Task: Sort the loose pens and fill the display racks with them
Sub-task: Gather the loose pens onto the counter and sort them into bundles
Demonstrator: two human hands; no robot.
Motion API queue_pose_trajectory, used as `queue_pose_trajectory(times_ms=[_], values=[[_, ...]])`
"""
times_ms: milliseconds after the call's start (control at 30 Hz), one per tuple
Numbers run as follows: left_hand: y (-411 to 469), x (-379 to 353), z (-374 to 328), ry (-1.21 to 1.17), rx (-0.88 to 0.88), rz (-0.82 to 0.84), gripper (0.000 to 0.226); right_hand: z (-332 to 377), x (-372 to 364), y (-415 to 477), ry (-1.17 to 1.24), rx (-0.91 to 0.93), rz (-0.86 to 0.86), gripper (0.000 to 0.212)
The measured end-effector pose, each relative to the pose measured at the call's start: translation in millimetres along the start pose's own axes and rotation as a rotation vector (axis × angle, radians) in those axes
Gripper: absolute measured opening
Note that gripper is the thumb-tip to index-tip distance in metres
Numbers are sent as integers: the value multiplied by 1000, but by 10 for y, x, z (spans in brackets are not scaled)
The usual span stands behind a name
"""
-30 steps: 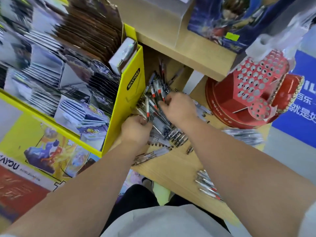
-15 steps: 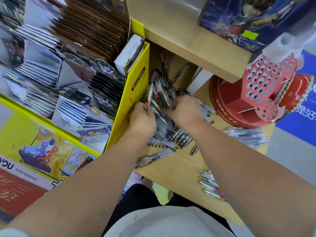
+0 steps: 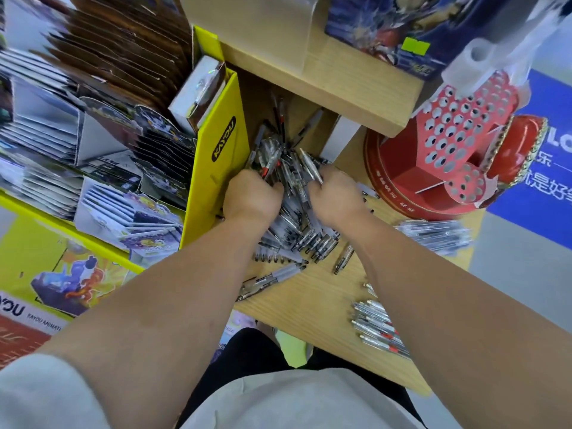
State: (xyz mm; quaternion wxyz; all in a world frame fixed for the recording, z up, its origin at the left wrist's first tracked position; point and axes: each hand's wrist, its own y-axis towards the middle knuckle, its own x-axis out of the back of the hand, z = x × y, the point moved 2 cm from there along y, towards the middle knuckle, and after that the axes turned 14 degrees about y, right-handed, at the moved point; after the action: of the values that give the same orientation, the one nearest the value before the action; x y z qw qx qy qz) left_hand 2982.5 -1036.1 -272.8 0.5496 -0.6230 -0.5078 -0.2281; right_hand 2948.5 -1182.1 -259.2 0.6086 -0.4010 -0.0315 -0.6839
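The pile of pens (image 3: pixel 291 224) is gripped by the curled left hand (image 3: pixel 250 196) and right hand (image 3: pixel 334 196), small sorted groups (image 3: pixel 380 329) are laid on the surface (image 3: pixel 309 305), and the red rack (image 3: pixel 452 131) is judged unfilled.

The pens (image 3: pixel 291 181) between the left grip (image 3: pixel 250 196) and the right grip (image 3: pixel 335 199) are clear with black and red parts, the box (image 3: pixel 213 187) beside the left grip is yellow with black letters, the rack (image 3: pixel 448 131) beyond the right grip is red with pale round holes, and the tabletop (image 3: pixel 309 305) is light wood.
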Motion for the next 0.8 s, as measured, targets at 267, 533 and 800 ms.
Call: queue_pose_trajectory(times_ms=[267,533,800], values=[[-184,-40,135,-293,77,111,32,212,-112,144,-93,82,40,32],[-624,-110,643,-592,111,235,30,359,-274,228,-332,13,-24,39],[-673,-107,810,-617,79,315,19,454,-346,131,-442,40,-15,40]])
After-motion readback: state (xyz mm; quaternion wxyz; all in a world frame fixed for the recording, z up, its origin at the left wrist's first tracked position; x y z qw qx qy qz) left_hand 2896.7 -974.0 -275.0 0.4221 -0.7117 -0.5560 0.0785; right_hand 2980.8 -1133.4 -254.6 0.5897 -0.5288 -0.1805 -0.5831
